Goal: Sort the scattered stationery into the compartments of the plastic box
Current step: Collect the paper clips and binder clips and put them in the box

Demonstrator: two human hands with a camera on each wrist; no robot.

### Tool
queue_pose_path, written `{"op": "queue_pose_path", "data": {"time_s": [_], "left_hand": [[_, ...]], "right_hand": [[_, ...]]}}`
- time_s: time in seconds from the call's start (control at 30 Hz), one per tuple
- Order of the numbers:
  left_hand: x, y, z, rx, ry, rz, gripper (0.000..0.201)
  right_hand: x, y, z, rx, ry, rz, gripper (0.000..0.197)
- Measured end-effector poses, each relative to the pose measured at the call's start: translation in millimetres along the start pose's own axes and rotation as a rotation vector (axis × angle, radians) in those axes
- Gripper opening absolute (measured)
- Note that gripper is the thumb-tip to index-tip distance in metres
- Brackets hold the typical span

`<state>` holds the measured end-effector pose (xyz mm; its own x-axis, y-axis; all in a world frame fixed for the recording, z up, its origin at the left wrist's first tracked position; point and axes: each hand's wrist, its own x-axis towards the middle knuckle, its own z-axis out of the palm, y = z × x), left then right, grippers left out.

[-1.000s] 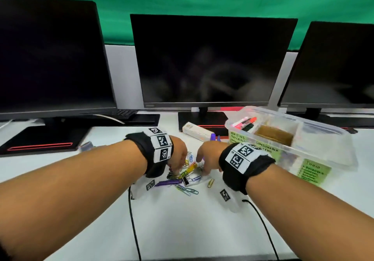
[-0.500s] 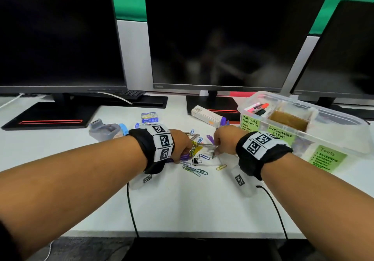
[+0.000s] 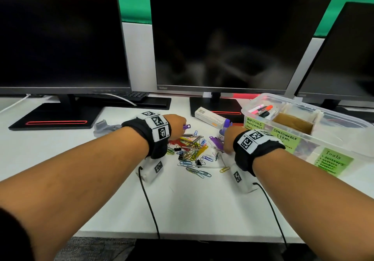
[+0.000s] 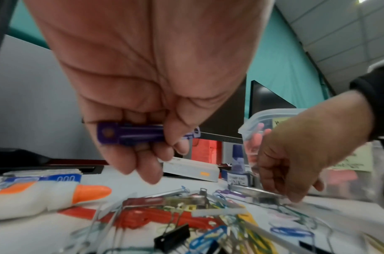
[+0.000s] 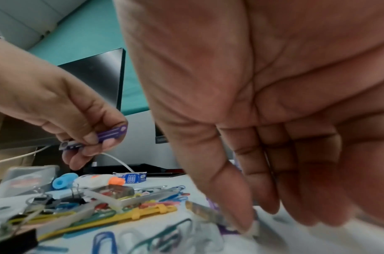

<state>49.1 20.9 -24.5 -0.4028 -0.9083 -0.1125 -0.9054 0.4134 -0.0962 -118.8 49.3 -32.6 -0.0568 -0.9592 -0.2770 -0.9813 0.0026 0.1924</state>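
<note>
White desk (image 3: 202,204) carries everything, and I go across it from the left. At the far left lies a glue bottle (image 4: 34,195) with an orange cap, beside a small blue box of clips (image 5: 134,177). My left hand (image 3: 176,126) hangs just above the pile, thumb and fingers pinched on a purple plastic clip (image 4: 130,135), which is clear of the desk. Below it spreads the heap of paper clips (image 3: 192,155), with yellow and red plastic fasteners and black binder clips mixed in. Behind the heap lies a white carton (image 3: 210,117), and near it stands a small blue-capped bottle (image 4: 237,165). My right hand (image 3: 228,139) reaches down with its fingers loosely curved, fingertips (image 5: 245,221) touching the desk among the clips at a metal piece; I cannot tell whether they grip it. At the right sits the plastic box (image 3: 344,139), with markers (image 3: 261,109) in its far-left compartment and green labels on its front wall.
</note>
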Motion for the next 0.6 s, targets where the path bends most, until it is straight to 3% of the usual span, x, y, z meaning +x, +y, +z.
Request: {"op": "queue_pose_path", "data": {"time_s": [0.1, 0.23, 0.47, 0.6], "left_hand": [[6, -6, 4, -0.01, -0.015, -0.034, 0.031], [14, -2, 11, -0.041, -0.057, -0.032, 0.03], [34, 19, 25, 0.031, -0.158, 0.001, 0.052], [32, 26, 24, 0.094, -0.154, -0.012, 0.038]], "right_hand": [[7, -9, -2, 0.01, 0.001, -0.007, 0.047], [16, -19, -2, 0.023, -0.025, -0.044, 0.055], [18, -23, -1, 0.016, -0.033, -0.039, 0.044], [24, -21, 2, 0.008, -0.07, -0.035, 0.046]]}}
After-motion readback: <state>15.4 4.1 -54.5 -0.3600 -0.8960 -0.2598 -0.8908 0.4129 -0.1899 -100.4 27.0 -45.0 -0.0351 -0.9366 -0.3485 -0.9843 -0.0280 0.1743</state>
